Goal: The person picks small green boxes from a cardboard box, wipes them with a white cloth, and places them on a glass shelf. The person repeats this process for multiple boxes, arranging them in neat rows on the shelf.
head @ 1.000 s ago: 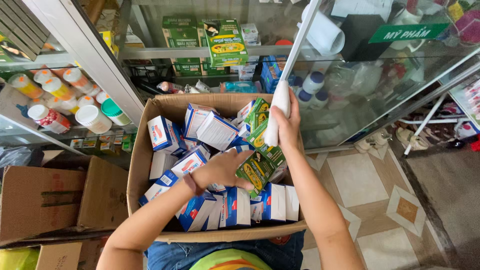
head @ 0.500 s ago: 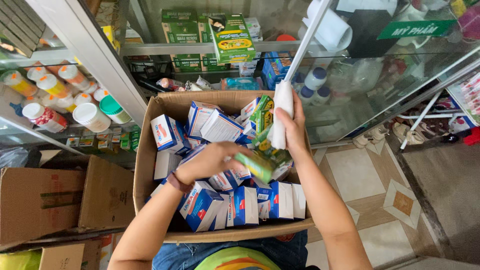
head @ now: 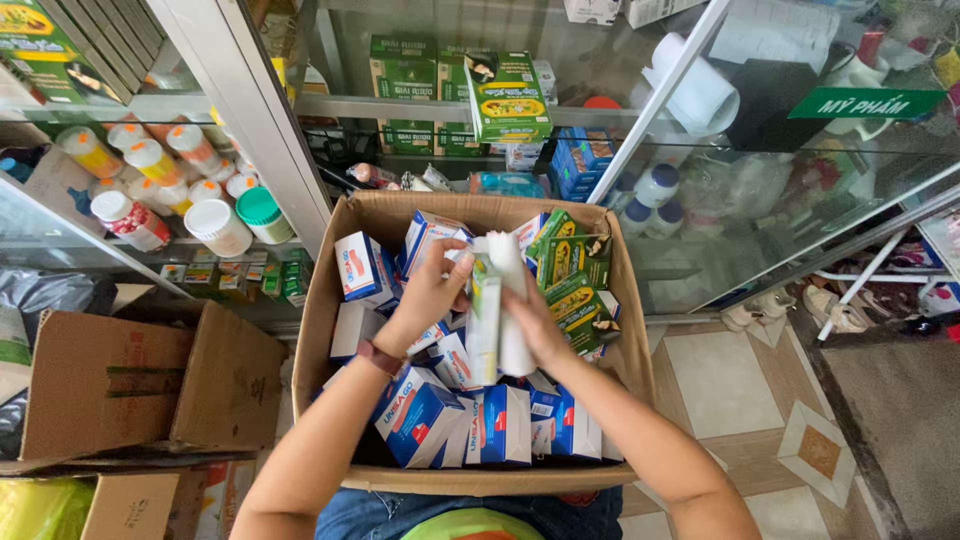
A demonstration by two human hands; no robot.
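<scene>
White tube-like packs (head: pixel 512 305), held upright over the middle of the open cardboard box (head: pixel 330 300), sit pinched between both hands: the right hand (head: pixel 540 325) wraps them from below and behind, fingers curled around, while the left hand (head: pixel 432 290) presses against their left side with a slim green-and-white carton (head: pixel 485 320) caught between. The box is crammed with blue-and-white medicine cartons (head: pixel 420 420) along its near edge and left side, and green cartons (head: pixel 575 275) toward its far right corner.

Risk, as I judge it: the bundle is tall and gripped low, so the top piece could tip out and drop among the cartons, or the slim carton could slide free if the left hand eases off. Open room is scant; the glass cabinet (head: pixel 720 200) stands just beyond the far edge, its metal frame (head: pixel 250 120) near the far left corner. Tiled floor (head: pixel 740 390) lies on the right.
</scene>
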